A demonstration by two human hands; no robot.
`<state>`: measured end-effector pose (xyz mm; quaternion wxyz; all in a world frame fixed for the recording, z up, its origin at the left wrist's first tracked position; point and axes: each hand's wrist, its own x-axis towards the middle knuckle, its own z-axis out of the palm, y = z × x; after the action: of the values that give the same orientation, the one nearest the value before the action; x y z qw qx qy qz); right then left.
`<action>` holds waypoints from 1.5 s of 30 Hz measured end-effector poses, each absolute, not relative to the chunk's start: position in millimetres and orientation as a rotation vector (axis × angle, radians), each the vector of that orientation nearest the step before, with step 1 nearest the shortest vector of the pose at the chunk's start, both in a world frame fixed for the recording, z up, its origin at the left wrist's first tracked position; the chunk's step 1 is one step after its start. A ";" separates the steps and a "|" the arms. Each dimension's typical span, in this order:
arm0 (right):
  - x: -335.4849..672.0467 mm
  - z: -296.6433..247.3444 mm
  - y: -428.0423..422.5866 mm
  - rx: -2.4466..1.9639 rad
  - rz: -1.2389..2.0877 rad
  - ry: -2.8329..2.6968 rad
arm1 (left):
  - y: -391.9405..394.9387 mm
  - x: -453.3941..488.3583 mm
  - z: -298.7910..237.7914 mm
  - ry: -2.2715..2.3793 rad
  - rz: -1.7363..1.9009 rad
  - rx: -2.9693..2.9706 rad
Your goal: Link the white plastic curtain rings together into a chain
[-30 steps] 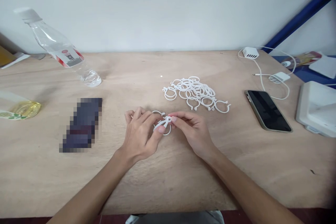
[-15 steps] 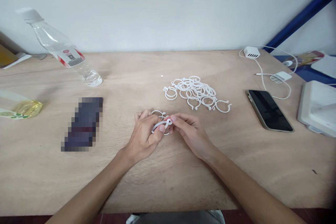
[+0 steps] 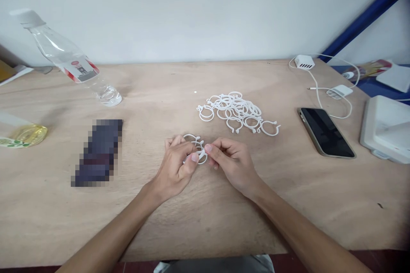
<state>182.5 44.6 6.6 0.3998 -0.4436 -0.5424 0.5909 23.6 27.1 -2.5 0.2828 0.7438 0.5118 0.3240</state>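
Low over the wooden table (image 3: 205,217), my left hand (image 3: 174,168) and my right hand (image 3: 232,162) meet fingertip to fingertip. Between them they pinch a small cluster of white plastic rings (image 3: 199,153), partly hidden by my fingers. A loose pile of several more white rings (image 3: 237,111) lies on the table just beyond my right hand, apart from it.
A black phone (image 3: 325,132) lies at the right, with a white charger and cable (image 3: 320,87) behind it and a white box (image 3: 386,130) at the edge. A clear water bottle (image 3: 68,62) leans at the back left. A blurred dark object (image 3: 98,151) and a yellowish bottle (image 3: 22,134) lie left.
Both hands have drawn slightly nearer to me and closer together. The rings sit tighter in my fingers and show less than before.
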 end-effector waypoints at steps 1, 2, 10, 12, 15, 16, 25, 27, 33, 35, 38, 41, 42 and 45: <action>182.1 6.5 44.5 -1.120 1.493 -1.380 | 27.1 23.7 -2.2 1.368 0.869 1.992; 181.9 6.5 44.9 -1.116 1.487 -1.390 | 27.1 23.4 -2.0 1.366 0.870 1.994; 224.7 4.6 73.6 -1.482 0.782 -1.508 | 31.4 13.5 -6.8 1.544 0.901 2.055; 237.9 3.3 80.6 -1.640 0.554 -1.634 | 32.3 12.3 -8.5 1.602 0.897 2.085; 242.8 -0.7 84.9 -1.814 0.376 -1.830 | 32.4 12.7 -9.3 1.647 0.863 2.140; 241.2 -2.5 85.1 -1.862 0.340 -1.858 | 32.2 13.2 -9.1 1.655 0.854 2.158; 229.1 -11.0 84.4 -1.767 0.338 -1.857 | 30.9 17.3 -5.5 1.741 0.734 2.172; 228.7 -8.5 83.2 -1.606 0.476 -1.788 | 31.0 17.6 -5.3 1.808 0.749 2.149; 223.4 -3.3 76.3 -1.375 0.894 -1.623 | 29.6 15.3 -1.4 1.963 0.849 2.176; 220.0 -1.8 73.0 -1.305 0.990 -1.648 | 29.1 13.8 -0.8 1.908 0.938 2.165; 212.9 2.0 67.2 -1.192 1.088 -1.716 | 28.8 12.1 -2.4 1.748 1.007 2.139; 205.2 6.7 62.0 -1.081 1.227 -1.669 | 29.1 12.4 -4.6 1.573 0.961 2.165; 203.0 8.2 60.6 -1.051 1.278 -1.623 | 29.1 13.0 -4.8 1.513 0.952 2.165; 198.3 11.9 57.8 -0.990 1.399 -1.488 | 28.2 15.4 -2.7 1.389 0.990 2.064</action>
<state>198.3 57.8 11.9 0.4223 -0.3953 -0.5943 0.5588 15.4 28.2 -2.7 0.2298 0.7503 0.5048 0.3596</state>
